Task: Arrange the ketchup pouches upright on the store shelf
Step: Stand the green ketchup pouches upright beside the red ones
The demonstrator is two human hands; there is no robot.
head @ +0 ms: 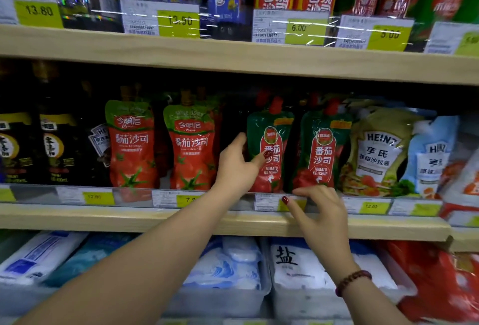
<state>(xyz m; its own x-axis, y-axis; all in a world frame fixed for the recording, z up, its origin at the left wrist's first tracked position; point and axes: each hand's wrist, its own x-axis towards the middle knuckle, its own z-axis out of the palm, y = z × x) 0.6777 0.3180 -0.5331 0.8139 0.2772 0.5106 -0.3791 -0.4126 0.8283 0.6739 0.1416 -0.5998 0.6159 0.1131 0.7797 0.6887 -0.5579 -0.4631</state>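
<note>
Two dark-green and red ketchup pouches with red caps stand upright on the middle shelf [233, 223]. My left hand [237, 166] grips the left edge of the left green pouch [272, 133], thumb across its front. The right green pouch [324, 143] stands beside it. My right hand [320, 210] is at that pouch's bottom edge, fingers spread over the shelf's price rail and holding nothing. Two light-green and red ketchup pouches [132, 143] [191, 143] stand upright further left.
Heinz salad dressing pouches [378, 153] lean at the right of the green pouches. Dark sauce bottles [54, 148] fill the left end. Price tags [293, 204] line the rail. Bottles stand on the upper shelf [233, 57]. Salt bags in bins [293, 270] lie below.
</note>
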